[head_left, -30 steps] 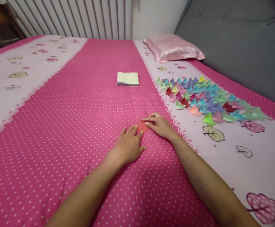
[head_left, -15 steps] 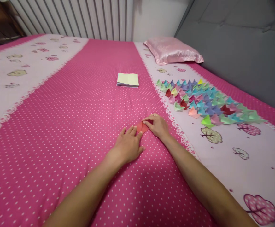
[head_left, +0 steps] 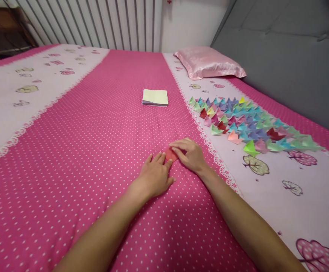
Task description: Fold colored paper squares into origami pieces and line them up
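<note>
A small folded piece of red-orange origami paper (head_left: pixel 170 154) lies on the pink dotted bedsheet between my hands. My left hand (head_left: pixel 154 175) rests flat, fingers spread, its fingertips pressing the paper's left and near edges. From the right, my right hand (head_left: pixel 188 153) bends over the paper, its thumb and forefinger on the upper right part. Those fingers cover some of the paper, so its full folded shape is hidden. Off to the right stand several rows of small folded paper boats (head_left: pixel 239 119) in many colours.
Beyond my hands sits a stack of square paper (head_left: pixel 155 97), pale yellow on top. A pink satin pillow (head_left: pixel 209 62) lies at the far right, against the grey padded headboard (head_left: pixel 289 56). White slatted panelling (head_left: pixel 96 24) rises behind the bed.
My right thumb and forefinger have shifted slightly on the red paper, with the forefinger reaching further over its top edge. My left hand keeps its place on the paper. The view has tilted slightly.
</note>
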The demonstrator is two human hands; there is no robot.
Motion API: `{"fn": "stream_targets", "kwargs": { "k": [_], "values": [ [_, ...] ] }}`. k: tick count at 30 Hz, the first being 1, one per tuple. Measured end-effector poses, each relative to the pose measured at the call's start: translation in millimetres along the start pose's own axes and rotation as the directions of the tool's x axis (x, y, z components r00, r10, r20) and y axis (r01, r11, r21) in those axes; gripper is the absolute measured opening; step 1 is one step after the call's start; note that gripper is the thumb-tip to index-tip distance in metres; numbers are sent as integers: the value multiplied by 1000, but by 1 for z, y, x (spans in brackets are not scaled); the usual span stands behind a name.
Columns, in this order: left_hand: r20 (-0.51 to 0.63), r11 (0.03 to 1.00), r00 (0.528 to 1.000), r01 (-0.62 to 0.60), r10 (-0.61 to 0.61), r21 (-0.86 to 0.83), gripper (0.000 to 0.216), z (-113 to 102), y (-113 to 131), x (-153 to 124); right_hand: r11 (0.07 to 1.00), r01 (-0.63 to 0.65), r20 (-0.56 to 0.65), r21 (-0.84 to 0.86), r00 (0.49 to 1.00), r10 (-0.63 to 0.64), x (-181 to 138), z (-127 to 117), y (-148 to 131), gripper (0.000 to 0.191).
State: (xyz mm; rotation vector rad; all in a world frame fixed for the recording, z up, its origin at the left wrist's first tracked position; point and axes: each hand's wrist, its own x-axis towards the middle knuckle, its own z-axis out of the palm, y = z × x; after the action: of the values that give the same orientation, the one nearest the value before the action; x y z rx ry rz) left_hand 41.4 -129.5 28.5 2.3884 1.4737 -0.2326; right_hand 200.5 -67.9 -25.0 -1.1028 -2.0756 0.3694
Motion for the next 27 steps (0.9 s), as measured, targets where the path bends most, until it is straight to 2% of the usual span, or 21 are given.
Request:
{"fn": "stream_targets", "kwargs": {
  "k": [2, 4, 9, 13, 17, 22, 25, 27],
  "values": [
    [3, 1000, 1000, -1, 1, 5, 60, 1, -1, 0, 998, 66, 103, -11, 993, -65, -2, 0, -4, 18],
    [-4, 1000, 1000, -3, 3, 3, 60, 2, -2, 1, 996, 69, 177, -47, 982, -60, -2, 0, -4, 17],
    [-12, 1000, 1000, -2, 2, -3, 59, 4, -2, 1, 988, -20, 201, -155, 978, 51, -1, 0, 3, 17],
    [-35, 1000, 999, -21, 20, -11, 55, 2, -3, 0, 989, -5, 238, -149, 970, 41, 1, -2, 4, 21],
    [-81, 995, 993, -92, 89, -42, 41, -3, -9, -1, 994, 0, 292, -113, 956, 33, 0, -7, 3, 26],
    [-171, 974, 975, -170, 144, -151, 29, -5, -22, 5, 1000, 15, 354, -14, 935, -9, -1, -16, 4, 40],
    [-280, 959, 960, -105, 29, -263, 22, 1, -34, 15, 999, 5, 363, 40, 932, -19, 0, -20, 6, 43],
    [-379, 939, 921, -51, -88, -341, 14, 6, -41, 22, 998, -7, 371, 69, 928, -19, 1, -21, 7, 43]
  ]
}}
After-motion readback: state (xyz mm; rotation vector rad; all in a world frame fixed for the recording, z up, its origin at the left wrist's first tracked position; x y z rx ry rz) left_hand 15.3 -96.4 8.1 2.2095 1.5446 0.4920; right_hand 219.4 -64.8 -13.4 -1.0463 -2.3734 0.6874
